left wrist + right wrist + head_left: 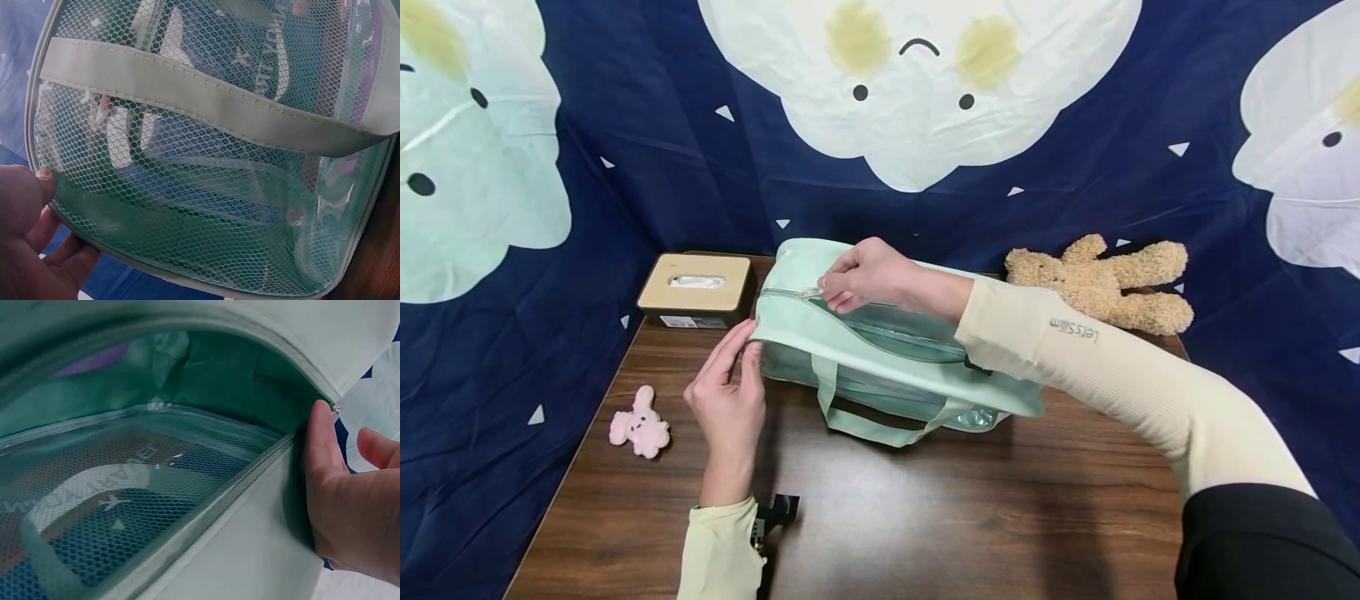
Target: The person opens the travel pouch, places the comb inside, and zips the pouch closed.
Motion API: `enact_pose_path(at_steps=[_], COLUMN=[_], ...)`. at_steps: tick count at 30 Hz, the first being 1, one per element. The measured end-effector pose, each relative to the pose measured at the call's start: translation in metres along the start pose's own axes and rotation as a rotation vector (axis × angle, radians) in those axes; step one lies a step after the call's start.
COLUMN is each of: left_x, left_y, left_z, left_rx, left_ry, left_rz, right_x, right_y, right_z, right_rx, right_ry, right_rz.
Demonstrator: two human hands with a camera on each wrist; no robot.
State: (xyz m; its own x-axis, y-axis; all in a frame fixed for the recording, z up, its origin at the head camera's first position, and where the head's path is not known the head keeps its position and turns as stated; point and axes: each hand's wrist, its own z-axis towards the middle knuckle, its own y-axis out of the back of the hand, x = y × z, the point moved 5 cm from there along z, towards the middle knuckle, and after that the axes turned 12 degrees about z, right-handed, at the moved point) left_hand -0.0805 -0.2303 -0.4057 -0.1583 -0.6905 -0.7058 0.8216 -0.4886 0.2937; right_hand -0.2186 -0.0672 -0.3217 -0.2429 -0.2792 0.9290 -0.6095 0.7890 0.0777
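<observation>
A mint-green travel bag (pixel 895 358) with clear mesh sides lies on the table, its top zipper undone along a wide opening. My left hand (pixel 727 400) grips the bag's left end at the top edge. In the left wrist view, the thumb of that hand (pixel 31 231) lies on the mesh panel (pixel 206 181) and the fingers lie behind the rim. At the left end of the zipper, my right hand (pixel 868 279) pinches the zipper pull (pixel 810 292). The right wrist view shows the zipper slider (pixel 337 409) beside the fingertips, and the bag's green lining (pixel 219 369).
A tissue box (pixel 696 287) stands behind the bag's left end. A small pink plush toy (pixel 643 425) lies at the table's left side. A tan teddy bear (pixel 1097 283) lies at the back right. A dark blue cloth (pixel 925 217) with cloud faces hangs behind the table (pixel 925 517).
</observation>
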Motion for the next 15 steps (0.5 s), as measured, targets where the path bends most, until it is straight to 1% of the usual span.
enact_pose_path(at_steps=[3,9,15], left_x=[0.0002,-0.0003,0.0002], left_y=[0.0002,-0.0008,-0.0001], left_z=[-0.0001,0.0004,-0.0002], left_rx=[-0.001,0.002,-0.009], left_ry=[0.0,-0.006,-0.01], left_rz=[-0.002,0.004,0.006], right_x=[0.0005,0.0014,0.0001], right_y=[-0.003,-0.0045,-0.0085], right_z=[0.0004,-0.0018,-0.0011], right_rx=[0.008,-0.003,0.011], right_ry=[-0.016,-0.049,-0.053], right_rz=[-0.005,-0.021,-0.069])
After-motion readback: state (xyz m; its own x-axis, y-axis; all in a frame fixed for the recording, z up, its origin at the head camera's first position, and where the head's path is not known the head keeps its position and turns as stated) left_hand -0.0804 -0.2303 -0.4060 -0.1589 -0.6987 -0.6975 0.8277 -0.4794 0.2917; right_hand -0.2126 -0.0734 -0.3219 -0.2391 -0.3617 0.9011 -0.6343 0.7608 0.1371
